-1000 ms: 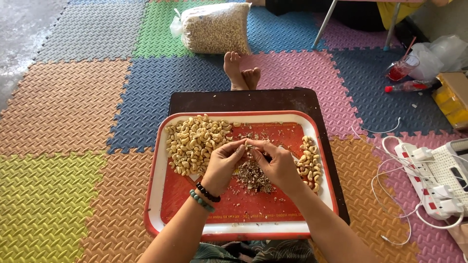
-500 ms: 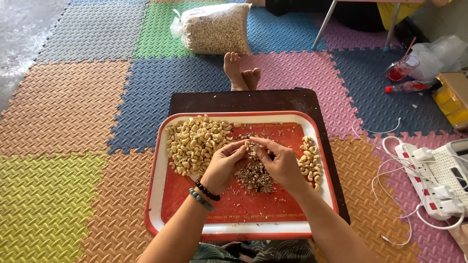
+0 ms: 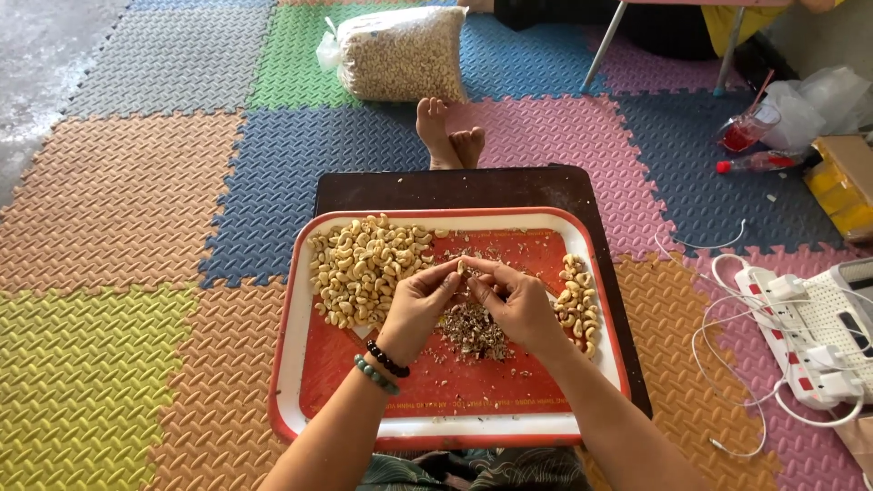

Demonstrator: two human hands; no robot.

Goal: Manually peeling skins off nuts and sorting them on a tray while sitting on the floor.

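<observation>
Little changed since half a second ago: both hands unmoved above the tray centre. Near: red rectangular plastic tray with white rim (image 3: 284, 382) on dark board (image 3: 455, 189). Left hand (image 3: 416, 305) with beaded bracelets and right hand (image 3: 516, 300) meeting fingertip to fingertip, pinched shut on small pale cashew nut (image 3: 461, 268). Below hands: brown heap of peeled husk (image 3: 471, 329). Left: large pile of cashews (image 3: 359, 268); right: smaller pile (image 3: 578, 300). Far: bare feet (image 3: 447, 136), clear plastic sack of nuts (image 3: 400, 50).
</observation>
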